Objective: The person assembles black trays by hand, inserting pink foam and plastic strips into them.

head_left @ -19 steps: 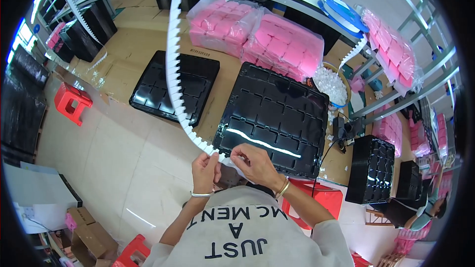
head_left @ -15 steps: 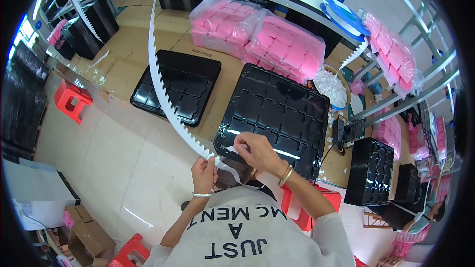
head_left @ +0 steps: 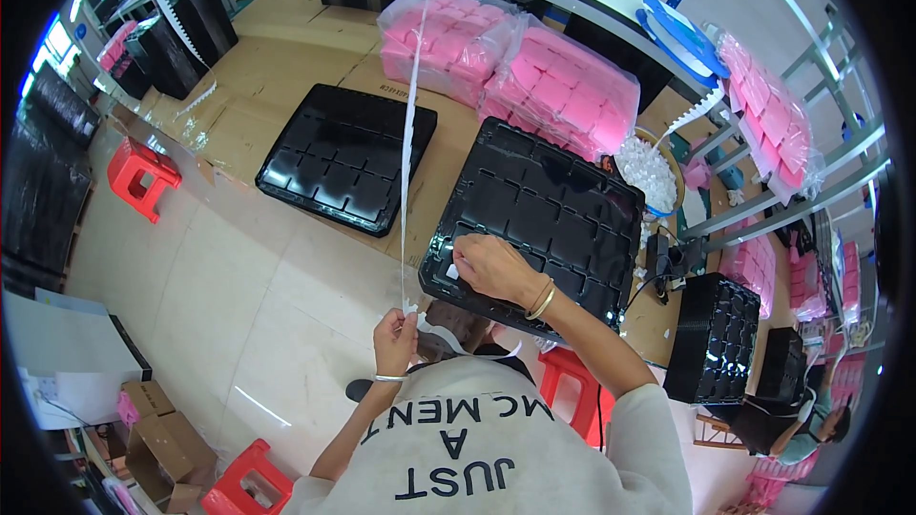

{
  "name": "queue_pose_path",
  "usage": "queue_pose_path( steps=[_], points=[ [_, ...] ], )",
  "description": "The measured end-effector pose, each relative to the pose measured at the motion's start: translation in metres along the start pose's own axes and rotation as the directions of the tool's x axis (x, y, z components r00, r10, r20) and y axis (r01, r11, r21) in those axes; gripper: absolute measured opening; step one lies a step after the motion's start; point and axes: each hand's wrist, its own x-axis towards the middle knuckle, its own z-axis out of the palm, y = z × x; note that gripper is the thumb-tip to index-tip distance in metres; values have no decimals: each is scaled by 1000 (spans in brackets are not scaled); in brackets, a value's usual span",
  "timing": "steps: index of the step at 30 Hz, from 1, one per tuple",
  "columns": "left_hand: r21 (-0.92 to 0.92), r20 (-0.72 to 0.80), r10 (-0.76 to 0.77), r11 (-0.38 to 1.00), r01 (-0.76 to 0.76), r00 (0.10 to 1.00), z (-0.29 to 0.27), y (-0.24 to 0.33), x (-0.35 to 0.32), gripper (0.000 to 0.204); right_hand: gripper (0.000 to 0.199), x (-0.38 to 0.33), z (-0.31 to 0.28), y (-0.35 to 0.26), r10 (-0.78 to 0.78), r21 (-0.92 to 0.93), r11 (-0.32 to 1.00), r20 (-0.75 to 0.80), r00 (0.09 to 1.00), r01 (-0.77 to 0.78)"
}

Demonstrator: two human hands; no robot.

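My left hand (head_left: 393,341) is closed in a pinch on a long white strip (head_left: 408,162) with a notched edge. The strip runs taut from my fingers up past the far edge of the view, and more of it curls below my hand. My right hand (head_left: 498,270) is closed over the near left corner of a large black compartmented tray (head_left: 549,200). At its fingertips shows a small white piece (head_left: 452,272), partly covered by the fingers. Farther left lies a second black tray (head_left: 348,157) on the cardboard-covered table.
Bagged pink blocks (head_left: 563,86) stand behind the trays. A basket of white pieces (head_left: 647,172) and a blue reel (head_left: 679,43) are to the right. Stacked black trays (head_left: 714,339) stand at the table's right. Red stools (head_left: 143,179) are on the floor; a person (head_left: 811,424) sits far right.
The white strip has swung right and straightened, now nearly edge-on. My right hand has moved slightly farther over the tray with the small white piece. My left hand stays almost in place.
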Motion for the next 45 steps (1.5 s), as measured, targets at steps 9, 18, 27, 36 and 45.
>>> queue_pose_path(
  steps=[9, 18, 27, 36, 45],
  points=[
    [-31, 42, -27, 999, 28, 999, 11, 11, 3, 23, 13, -3, 7, -5, 7, -95, 995, -34, 999, -10],
    [-22, 39, 27, 999, -26, 999, 15, 26, 12, 27, 12, -11, 18, -10, -39, -198, 980, -38, 999, 31],
    [34, -5, 105, 994, -105, 994, -6, 33, 35, 20, 14, -17, 27, -6, -49, -162, 986, -94, 994, 33],
    [64, -1, 96, 993, -96, 995, -6, 46, 53, 20, 15, -19, 24, -9, -16, -156, 988, -45, 999, 9],
    [106, 13, 104, 989, -105, 994, -14, 42, 77, 16, 12, -44, -49, 6, 190, 295, 947, -206, 960, -125]
  ],
)
